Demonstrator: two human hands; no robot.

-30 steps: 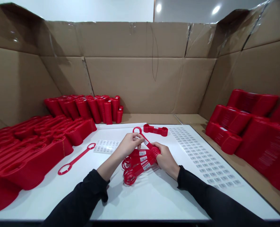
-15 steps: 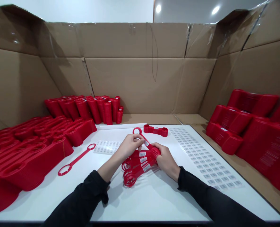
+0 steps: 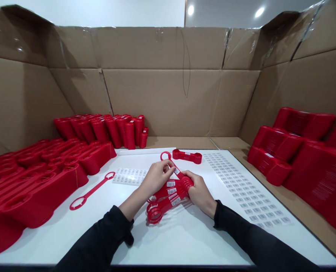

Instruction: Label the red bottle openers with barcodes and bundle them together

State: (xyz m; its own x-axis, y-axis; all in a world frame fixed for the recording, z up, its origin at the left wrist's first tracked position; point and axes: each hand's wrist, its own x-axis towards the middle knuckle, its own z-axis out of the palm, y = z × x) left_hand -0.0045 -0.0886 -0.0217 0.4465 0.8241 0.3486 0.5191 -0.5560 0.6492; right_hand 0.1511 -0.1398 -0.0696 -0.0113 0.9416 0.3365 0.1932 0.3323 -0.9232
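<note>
Red wrenches fan mid-frame — right hand gripping them, left hand, its hold unclear, at a label best smoothed flat.

Before me: table. In my right hand: fan; left hand at its far side. Behind fan: bundle. To my left, outward: small sheet, loose piece, left stacks; rear stacks behind those. To my right: large sheet; off table, right stacks. Cardboard behind all.
</note>
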